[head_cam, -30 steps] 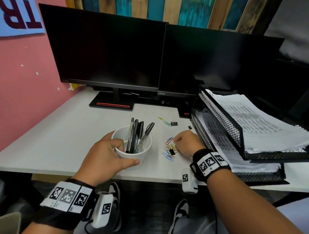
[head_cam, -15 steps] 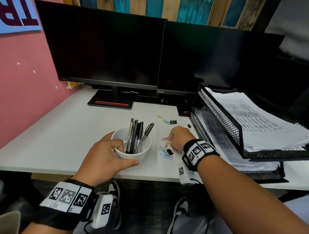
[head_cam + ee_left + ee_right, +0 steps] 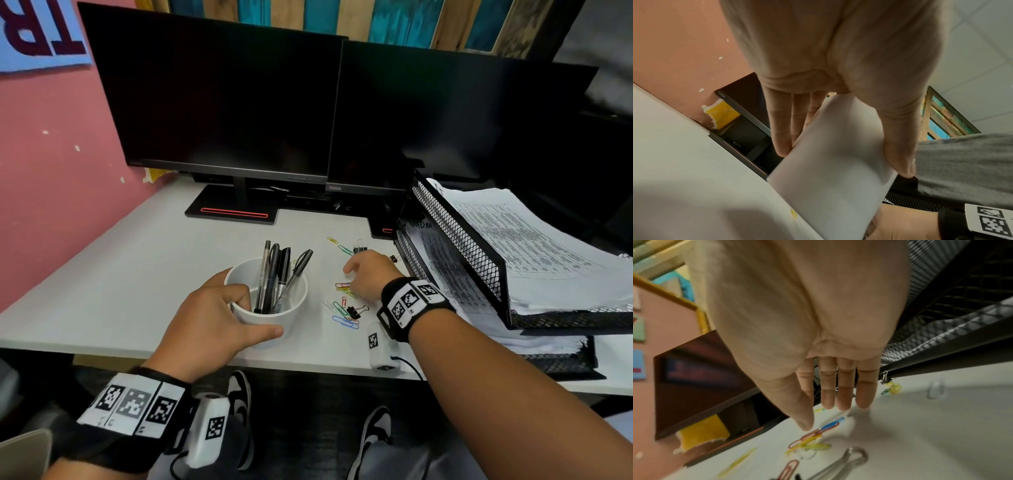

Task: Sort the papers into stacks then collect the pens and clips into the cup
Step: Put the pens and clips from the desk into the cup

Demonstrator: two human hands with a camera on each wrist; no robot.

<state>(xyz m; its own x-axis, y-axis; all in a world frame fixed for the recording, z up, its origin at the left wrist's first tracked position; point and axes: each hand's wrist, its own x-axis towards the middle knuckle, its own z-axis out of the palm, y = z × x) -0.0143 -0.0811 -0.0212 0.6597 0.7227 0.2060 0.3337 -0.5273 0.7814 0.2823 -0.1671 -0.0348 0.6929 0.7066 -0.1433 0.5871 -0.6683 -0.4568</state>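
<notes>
While I watch from far away:
Left hand (image 3: 209, 322): my fingers hold the cup (image 3: 270, 305).
Right hand (image 3: 371, 274): fingers straight, spread over the clips (image 3: 344, 308) on the counter (image 3: 137, 291).

A pink wall (image 3: 51, 164) fills the left of the frame. Painted wooden planks (image 3: 376, 17) run along the top, behind two dark monitors (image 3: 222, 102) standing on the white table (image 3: 120, 291).
</notes>
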